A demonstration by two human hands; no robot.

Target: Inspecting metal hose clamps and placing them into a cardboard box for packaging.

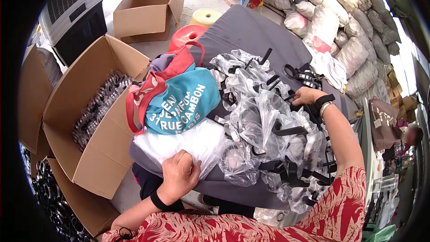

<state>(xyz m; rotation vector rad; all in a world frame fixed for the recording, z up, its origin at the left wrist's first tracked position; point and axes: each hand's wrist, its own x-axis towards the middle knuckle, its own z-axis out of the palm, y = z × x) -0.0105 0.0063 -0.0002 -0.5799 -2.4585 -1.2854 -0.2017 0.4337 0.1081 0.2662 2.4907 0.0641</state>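
My left hand [181,175] is closed in a loose fist over a stack of thin white plastic bags [179,145] at the table's near edge. Anything between its fingers is hidden. On the right, my right hand [308,96] reaches to the far side of a heap of clear plastic bags [255,112] with black straps sticking out. Its fingers are curled together beside a black piece, and I cannot tell what they grip. Just beyond lie several loose black ring-shaped parts [307,76] and a white cloth [329,69].
A blue and red cloth bag [181,101] lies on the grey-covered table [251,27]. Left of it stands an open carton [101,166] of clear-wrapped parts; black parts [47,197] fill another at lower left. A red stool [188,33] and stacked sacks [324,24] are behind.
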